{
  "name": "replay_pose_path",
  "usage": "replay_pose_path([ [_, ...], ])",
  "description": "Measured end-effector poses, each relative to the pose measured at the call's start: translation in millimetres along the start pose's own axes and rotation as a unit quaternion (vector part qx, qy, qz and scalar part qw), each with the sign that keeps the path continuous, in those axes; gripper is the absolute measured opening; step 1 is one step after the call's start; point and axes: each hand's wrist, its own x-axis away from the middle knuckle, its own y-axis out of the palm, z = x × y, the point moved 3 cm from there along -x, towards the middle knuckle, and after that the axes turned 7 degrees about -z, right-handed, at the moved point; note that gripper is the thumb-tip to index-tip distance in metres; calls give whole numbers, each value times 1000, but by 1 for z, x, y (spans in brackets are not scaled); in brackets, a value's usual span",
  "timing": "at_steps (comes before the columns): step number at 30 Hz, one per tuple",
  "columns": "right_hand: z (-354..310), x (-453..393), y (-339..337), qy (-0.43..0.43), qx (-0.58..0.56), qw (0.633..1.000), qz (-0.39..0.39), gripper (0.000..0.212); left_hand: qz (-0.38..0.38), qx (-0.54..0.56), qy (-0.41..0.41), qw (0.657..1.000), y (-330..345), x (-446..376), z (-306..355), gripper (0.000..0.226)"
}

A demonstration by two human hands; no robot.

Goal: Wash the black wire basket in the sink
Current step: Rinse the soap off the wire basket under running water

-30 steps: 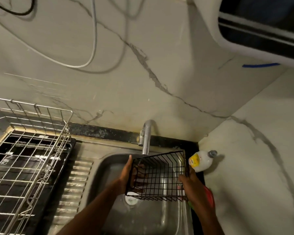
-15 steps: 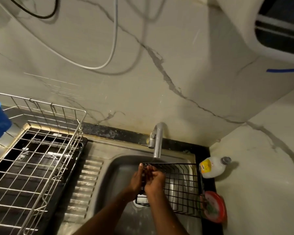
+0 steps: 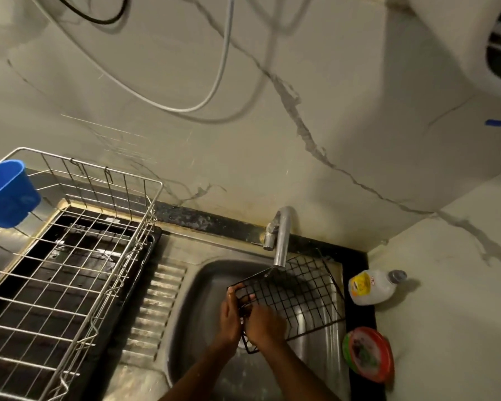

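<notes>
Over the steel sink (image 3: 203,287), both of the person's forearms come in from the bottom edge and meet at the near left corner of the black wire basket (image 3: 298,293). The left hand (image 3: 230,316) sits on the outside of that corner with the fingers pointing up and curled onto the rim wires, so it's gripping the basket. The right hand (image 3: 265,324) is pressed right up against it, knuckles up, fingers bent down into the mesh at the same corner. It looks like it's got hold of the wire too, though the fingertips are hidden.

The basket itself hangs tilted above the sink bowl, its far edge right under the spout of the tap (image 3: 281,241), and there's nothing in it. On the counter to the left sits a big silver dish rack (image 3: 78,273) with a blue plastic cup (image 3: 8,193) hooked on its far left side; what's in the cup isn't visible. On the black ledge right of the sink there's a white bottle (image 3: 373,287) lying on its side with a yellow label, and nearer the camera a small red tub (image 3: 369,354) with something green and scrubby in it.
</notes>
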Motion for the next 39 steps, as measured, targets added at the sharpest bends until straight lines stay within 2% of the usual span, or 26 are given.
replay_pose_path([
  [2, 6, 11, -9, -76, 175, 981, 23, 21, 46, 31, -7, 998, -9, 4, -6, 61],
  [4, 17, 21, -16, -168, 196, 965, 36, 34, 80, 39, -18, 996, -22, 5, -11, 65],
  [6, 30, 36, -16, -258, 193, 947, 9, 53, 94, 19, -24, 995, -37, 11, -10, 61],
  [7, 36, 42, -12, -290, 226, 930, 6, 57, 90, 5, -25, 996, -43, 13, -9, 58],
  [9, 49, 48, -4, -320, 269, 908, 19, 44, 66, -17, -33, 997, -52, 18, -5, 52],
  [10, 54, 47, -2, -319, 265, 910, 17, 34, 45, -23, -44, 998, -54, 20, -5, 48],
  [13, 57, 46, -3, -325, 243, 912, 49, 29, -1, -30, -79, 996, -63, 22, -8, 38],
  [15, 50, 52, -5, -352, 210, 905, 109, 26, -23, -10, -124, 992, -67, 24, -13, 48],
  [17, 37, 58, -8, -378, 175, 896, 154, 28, -41, 65, -162, 984, -61, 30, -18, 49],
  [19, 27, 63, -17, -417, 166, 889, 92, 25, -25, 127, -138, 982, -58, 31, -21, 43],
  [21, 33, 59, -35, -399, 134, 899, -122, 51, -16, 155, -97, 983, -57, 25, -20, 53],
  [22, 40, 51, -46, -363, 77, 902, -221, 62, -8, 148, -83, 986, -55, 23, -19, 61],
  [23, 44, 43, -57, -328, -4, 906, -267, 68, -1, 138, -74, 988, -52, 20, -20, 69],
  [24, 44, 31, -69, -292, -101, 913, -268, 63, 0, 130, -67, 989, -50, 16, -18, 75],
  [25, 41, 18, -78, -244, -199, 917, -243, 47, 3, 126, -55, 991, -48, 13, -16, 74],
  [26, 37, 4, -83, -177, -293, 918, -203, 28, 11, 119, -39, 992, -47, 12, -11, 68],
  [27, 36, -13, -80, -92, -379, 908, -155, 20, 11, 121, -23, 992, -46, 8, -8, 63],
  [28, 37, -28, -74, -11, -482, 869, -108, 23, 7, 117, -13, 993, -45, 6, -5, 61],
  [29, 38, -43, -66, 47, -602, 795, -66, 24, -3, 115, -3, 993, -44, 1, -5, 59],
  [31, 27, -59, -52, 85, -803, 589, -30, 23, -5, 96, 18, 995, -40, -3, 0, 58],
  [32, 17, -62, -48, 80, -861, 502, -20, 26, 4, 85, 22, 996, -38, -3, 4, 60],
  [33, 7, -62, -44, 67, -896, 438, -10, 28, 10, 78, 25, 997, -38, -5, 6, 63],
  [35, -18, -58, -37, 44, -927, 372, -4, 29, 27, 68, 36, 997, -41, -10, 9, 68],
  [37, -36, -49, -28, 27, -940, 340, -11, 30, 38, 53, 45, 997, -45, -17, 8, 66],
  [38, -41, -43, -24, 21, -935, 354, -24, 29, 39, 41, 47, 997, -48, -20, 7, 65],
  [39, -45, -38, -17, 19, -920, 390, -44, 28, 35, 31, 49, 998, -50, -22, 5, 65],
])
